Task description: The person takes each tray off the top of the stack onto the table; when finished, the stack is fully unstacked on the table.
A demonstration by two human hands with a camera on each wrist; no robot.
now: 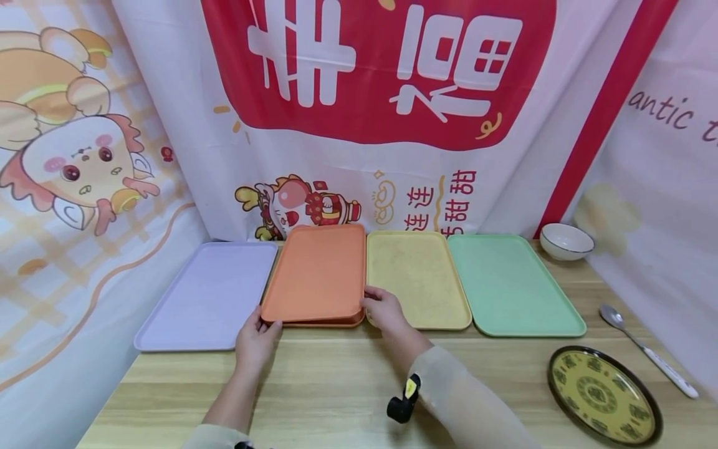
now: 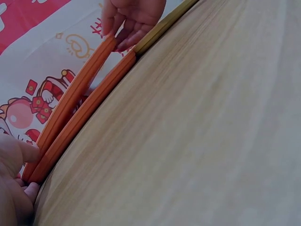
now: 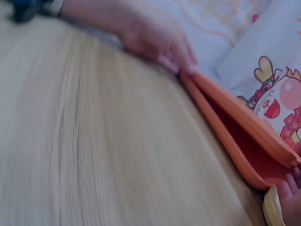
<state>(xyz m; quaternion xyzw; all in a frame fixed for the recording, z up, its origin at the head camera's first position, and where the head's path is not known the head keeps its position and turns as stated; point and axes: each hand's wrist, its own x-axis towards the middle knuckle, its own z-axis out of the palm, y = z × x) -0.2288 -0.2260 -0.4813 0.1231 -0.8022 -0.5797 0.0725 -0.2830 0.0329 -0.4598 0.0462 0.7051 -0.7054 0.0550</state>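
An upper orange tray point(image 1: 316, 274) lies tilted over a lower orange tray point(image 2: 89, 115), its right side raised. The gap between them widens toward the right in both wrist views. My right hand point(image 1: 386, 307) pinches the upper tray's raised right edge near the front corner. At the front left corner, my left hand point(image 1: 257, 343) grips the tray edge, thumb on the upper tray; its other fingertips are partly hidden. A yellow tray point(image 1: 417, 280) lies close on the right and a lavender tray point(image 1: 207, 296) on the left.
Right of the yellow tray lies a green tray point(image 1: 513, 284). A white bowl point(image 1: 566, 242), a spoon point(image 1: 645, 352) and a patterned plate point(image 1: 604, 396) are at the right side of the wooden table point(image 1: 331, 386). Printed cloth point(image 1: 381, 68) hangs behind the trays.
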